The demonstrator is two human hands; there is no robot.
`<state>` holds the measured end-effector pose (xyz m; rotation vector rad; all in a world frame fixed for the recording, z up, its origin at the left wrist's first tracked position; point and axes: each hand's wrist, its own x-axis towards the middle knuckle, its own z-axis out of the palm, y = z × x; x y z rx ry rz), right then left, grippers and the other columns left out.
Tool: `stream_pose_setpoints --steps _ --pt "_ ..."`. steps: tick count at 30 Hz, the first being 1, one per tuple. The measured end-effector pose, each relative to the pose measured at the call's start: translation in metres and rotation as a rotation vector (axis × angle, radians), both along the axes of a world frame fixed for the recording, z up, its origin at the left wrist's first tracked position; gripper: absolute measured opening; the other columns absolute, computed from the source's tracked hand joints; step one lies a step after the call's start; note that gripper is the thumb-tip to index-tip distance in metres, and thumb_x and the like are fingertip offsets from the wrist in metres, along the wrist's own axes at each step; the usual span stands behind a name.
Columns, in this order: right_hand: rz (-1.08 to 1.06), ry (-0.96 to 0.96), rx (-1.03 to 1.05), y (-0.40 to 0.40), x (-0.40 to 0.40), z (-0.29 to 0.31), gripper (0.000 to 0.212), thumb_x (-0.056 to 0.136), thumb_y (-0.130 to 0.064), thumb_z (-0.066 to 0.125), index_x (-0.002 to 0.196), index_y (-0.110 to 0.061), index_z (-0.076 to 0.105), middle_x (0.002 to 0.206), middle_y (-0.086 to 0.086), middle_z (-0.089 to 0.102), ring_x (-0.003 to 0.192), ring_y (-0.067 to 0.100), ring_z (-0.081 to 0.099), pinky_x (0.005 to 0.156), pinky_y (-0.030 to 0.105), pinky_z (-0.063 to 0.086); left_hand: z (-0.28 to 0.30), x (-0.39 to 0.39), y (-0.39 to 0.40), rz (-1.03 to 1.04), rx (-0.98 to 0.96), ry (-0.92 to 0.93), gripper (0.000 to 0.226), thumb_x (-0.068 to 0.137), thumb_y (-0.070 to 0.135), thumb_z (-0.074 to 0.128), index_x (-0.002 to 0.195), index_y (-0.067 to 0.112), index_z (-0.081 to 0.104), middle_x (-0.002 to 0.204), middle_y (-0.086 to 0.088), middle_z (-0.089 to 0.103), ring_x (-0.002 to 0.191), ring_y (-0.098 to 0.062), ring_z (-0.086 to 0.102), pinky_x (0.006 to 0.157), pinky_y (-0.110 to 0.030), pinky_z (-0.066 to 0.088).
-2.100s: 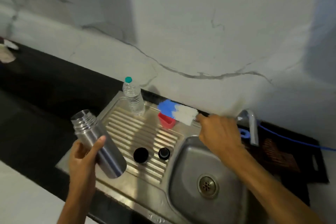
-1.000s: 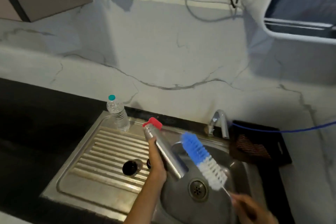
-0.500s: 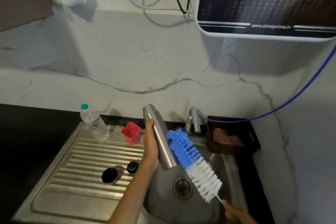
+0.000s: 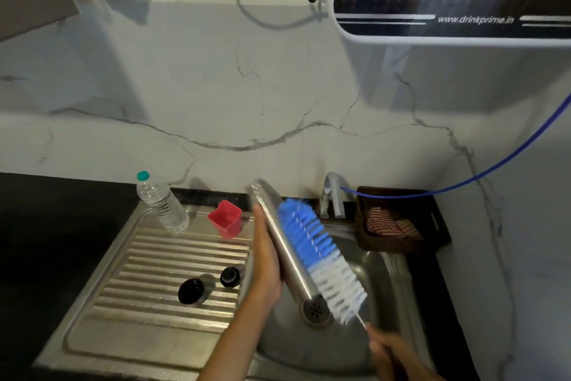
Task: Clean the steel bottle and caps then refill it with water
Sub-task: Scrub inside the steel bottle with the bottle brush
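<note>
Left hand (image 4: 266, 260) gripping the steel bottle (image 4: 285, 252), right hand (image 4: 390, 353) low, fingers curled round the brush handle (image 4: 362, 321)

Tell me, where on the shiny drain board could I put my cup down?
The near part of the drain board, in front of the two black caps, is bare. So is the ridged strip between the caps and the water bottle. The back edge is crowded by the water bottle and the red cup.

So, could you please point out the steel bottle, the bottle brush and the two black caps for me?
steel bottle (image 4: 289, 260): head view, middle of its steel body.
bottle brush (image 4: 309, 235): head view, blue bristles.
larger black cap (image 4: 191, 291): head view, its top.
smaller black cap (image 4: 230, 276): head view, its top.
</note>
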<state>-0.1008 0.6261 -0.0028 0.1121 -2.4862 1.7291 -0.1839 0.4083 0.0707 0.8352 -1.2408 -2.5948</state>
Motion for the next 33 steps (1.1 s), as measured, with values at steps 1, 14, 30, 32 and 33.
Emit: stream_pose_setpoints --steps 1,14,30,32,33 --pt "-0.064 0.13 0.02 -0.004 -0.004 0.002 0.036 0.077 -0.059 0.074 0.072 -0.023 0.079 0.064 -0.006 0.071 0.055 0.003 0.063 0.037 0.022 0.043 0.005 0.008 0.015 -0.059 -0.013 -0.018 0.079 0.096 0.077 0.038 0.12 0.013 0.077 0.113 -0.016 0.078 0.101 -0.032 0.077 0.09 -0.044 0.059" --pt "-0.152 0.098 0.291 -0.01 0.015 0.052 0.017 0.091 -0.031 0.069 0.093 -0.048 0.072 0.059 -0.026 0.06 0.047 -0.007 0.055 0.047 0.006 0.041 0.0 -0.003 0.007 0.006 0.004 -0.177 0.084 0.088 0.088 0.037 0.128 0.023 0.071 0.116 -0.009 0.079 0.104 -0.026 0.077 0.096 -0.045 0.057" --pt "-0.073 -0.045 0.284 -0.037 -0.004 0.051 0.02 0.092 -0.023 0.072 0.098 -0.042 0.071 0.067 -0.03 0.065 0.055 -0.012 0.056 0.056 0.002 0.04 0.012 0.031 0.025 -0.104 0.129 -0.106 0.071 0.096 0.076 0.037 0.118 0.022 0.078 0.117 -0.012 0.078 0.101 -0.028 0.078 0.09 -0.043 0.057" --pt "-0.067 -0.081 0.24 -0.044 -0.019 0.055 0.017 0.095 -0.027 0.067 0.102 -0.043 0.066 0.077 -0.027 0.071 0.061 -0.006 0.062 0.059 0.008 0.044 0.01 0.039 0.044 -0.156 0.158 -0.143 0.071 0.096 0.074 0.04 0.114 0.02 0.082 0.118 -0.018 0.077 0.1 -0.032 0.076 0.096 -0.046 0.057" --pt "-0.054 -0.087 0.226 -0.045 -0.021 0.057 0.017 0.096 -0.029 0.065 0.104 -0.044 0.063 0.079 -0.025 0.072 0.063 -0.003 0.064 0.061 0.013 0.047 0.01 0.036 0.046 -0.173 0.142 -0.139 0.07 0.095 0.074 0.043 0.117 0.019 0.081 0.12 -0.019 0.076 0.104 -0.035 0.075 0.101 -0.05 0.055"
